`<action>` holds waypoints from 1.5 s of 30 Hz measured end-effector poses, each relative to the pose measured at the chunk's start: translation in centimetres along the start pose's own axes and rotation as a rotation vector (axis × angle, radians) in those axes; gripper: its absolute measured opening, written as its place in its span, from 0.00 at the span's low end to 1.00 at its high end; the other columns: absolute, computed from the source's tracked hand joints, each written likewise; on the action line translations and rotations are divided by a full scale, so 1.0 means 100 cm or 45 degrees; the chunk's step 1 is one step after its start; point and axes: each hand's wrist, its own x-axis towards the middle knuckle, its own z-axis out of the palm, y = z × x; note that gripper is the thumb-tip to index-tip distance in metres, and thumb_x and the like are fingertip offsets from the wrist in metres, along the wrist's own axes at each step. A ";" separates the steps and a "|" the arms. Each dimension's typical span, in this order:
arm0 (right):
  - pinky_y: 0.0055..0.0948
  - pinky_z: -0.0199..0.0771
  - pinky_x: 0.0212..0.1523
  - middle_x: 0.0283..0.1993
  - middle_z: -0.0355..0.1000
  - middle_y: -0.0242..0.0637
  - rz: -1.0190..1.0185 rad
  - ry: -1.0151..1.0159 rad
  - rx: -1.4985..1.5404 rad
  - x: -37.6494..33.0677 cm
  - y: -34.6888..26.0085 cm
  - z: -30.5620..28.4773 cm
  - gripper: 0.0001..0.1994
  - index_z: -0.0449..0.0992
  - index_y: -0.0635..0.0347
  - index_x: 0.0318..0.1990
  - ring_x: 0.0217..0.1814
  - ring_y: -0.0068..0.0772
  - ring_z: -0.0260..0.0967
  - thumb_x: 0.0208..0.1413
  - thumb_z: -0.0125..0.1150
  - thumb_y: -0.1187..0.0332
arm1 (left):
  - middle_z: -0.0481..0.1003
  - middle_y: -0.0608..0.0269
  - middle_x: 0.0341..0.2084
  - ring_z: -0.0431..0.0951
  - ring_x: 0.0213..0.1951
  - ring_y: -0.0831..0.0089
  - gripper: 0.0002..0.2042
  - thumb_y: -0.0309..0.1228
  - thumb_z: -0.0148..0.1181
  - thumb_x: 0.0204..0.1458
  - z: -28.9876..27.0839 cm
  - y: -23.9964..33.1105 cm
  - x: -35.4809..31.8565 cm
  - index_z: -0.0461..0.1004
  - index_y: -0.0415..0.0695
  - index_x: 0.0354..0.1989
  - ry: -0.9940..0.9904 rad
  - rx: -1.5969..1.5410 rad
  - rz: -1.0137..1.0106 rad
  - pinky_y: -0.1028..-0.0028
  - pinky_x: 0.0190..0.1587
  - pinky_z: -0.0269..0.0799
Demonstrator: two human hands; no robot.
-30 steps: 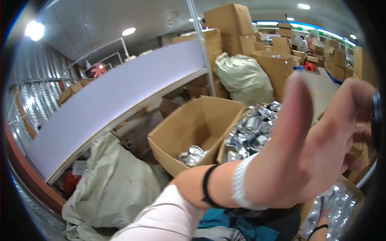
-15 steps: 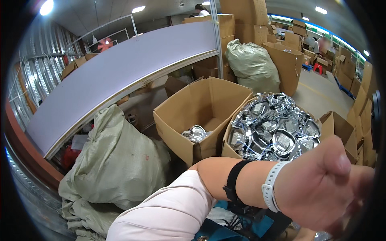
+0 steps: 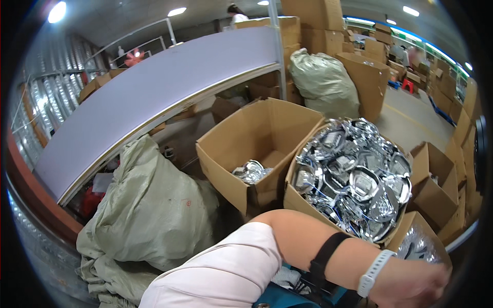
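My left arm, in a white sleeve with a black strap and a pale wristband, reaches across to the lower right. At its end my left hand [image 3: 413,283] looks curled closed; its fingertips are hidden, and anything in them cannot be made out. It lies just in front of a small carton [image 3: 406,226] with clear plastic-wrapped items [image 3: 417,245] inside. Behind the forearm stands a carton heaped with shiny silver plastic-wrapped parts [image 3: 362,179] with thin wires. A larger open carton [image 3: 226,163] beside it holds a few similar silver pieces [image 3: 251,172]. My right hand is out of view.
A big pale green woven sack [image 3: 159,210] fills the left, below a long pale panel [image 3: 164,87]. Another sack [image 3: 324,84] and stacked cartons stand at the back. An open carton [image 3: 434,179] stands at right. People are far off.
My left hand has dropped from in front of the filled carton to the lower right, and its raised thumb no longer shows. More of the silver parts and the small carton have come into sight.
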 end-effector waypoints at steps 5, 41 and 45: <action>0.46 0.52 0.69 0.70 0.50 0.51 -0.185 -0.039 0.061 -0.015 -0.029 -0.009 0.56 0.47 0.61 0.69 0.72 0.48 0.50 0.34 0.76 0.51 | 0.67 0.44 0.53 0.67 0.54 0.47 0.33 0.54 0.54 0.55 0.001 0.000 -0.118 0.64 0.36 0.56 -0.047 0.048 -0.831 0.57 0.57 0.62; 0.55 0.66 0.62 0.62 0.66 0.41 0.972 -0.054 2.467 0.003 -0.035 0.050 0.32 0.64 0.51 0.64 0.62 0.47 0.65 0.58 0.51 0.41 | 0.71 0.48 0.44 0.70 0.49 0.48 0.13 0.18 0.59 0.41 -0.051 0.013 -0.199 0.67 0.41 0.36 0.423 1.236 -0.999 0.58 0.54 0.65; 0.52 0.69 0.61 0.63 0.65 0.45 0.828 -0.125 2.352 0.005 -0.046 0.066 0.33 0.62 0.56 0.65 0.61 0.46 0.67 0.60 0.51 0.43 | 0.65 0.45 0.56 0.66 0.58 0.47 0.27 0.39 0.70 0.40 -0.030 0.080 -0.195 0.70 0.39 0.48 0.283 0.769 -1.164 0.57 0.60 0.62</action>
